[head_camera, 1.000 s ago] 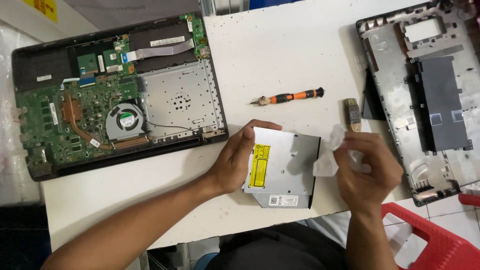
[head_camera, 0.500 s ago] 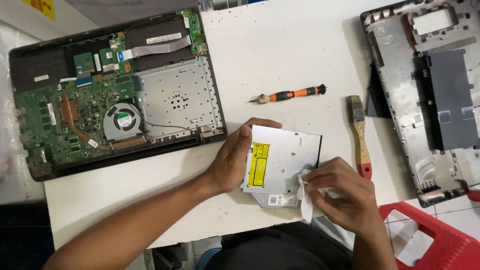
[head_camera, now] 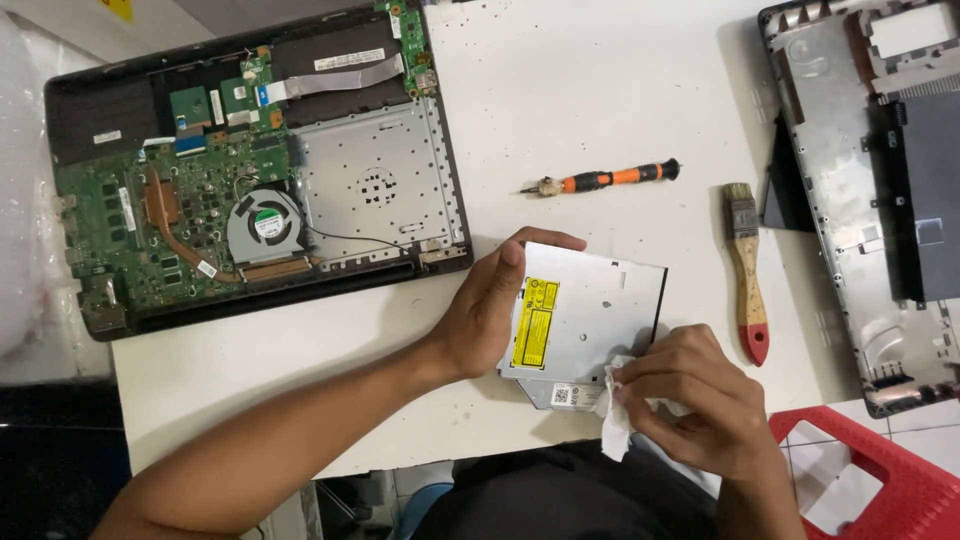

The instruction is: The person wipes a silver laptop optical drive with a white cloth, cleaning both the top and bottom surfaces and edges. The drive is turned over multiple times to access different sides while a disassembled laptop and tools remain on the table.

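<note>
Fingers (head_camera: 640,385) of the right hand (head_camera: 690,410) were pinched shut on a white cloth (head_camera: 612,415), pressed against the near right corner of the drive (head_camera: 600,315). The left hand (head_camera: 490,310) lay curled over the drive's left edge, thumb on top, steadying it flat on the bench (head_camera: 600,100). From the cloth, the drive's bare metal face extended away and to the left. A screwdriver (head_camera: 605,180) and brush (head_camera: 745,270) lay beyond, apart from both hands.

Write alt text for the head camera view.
A person's left hand steadies a flat silver metal optical drive on a white table while the right hand presses a white tissue to it. An opened laptop, orange-handled screwdriver and wooden brush lie nearby.
</note>
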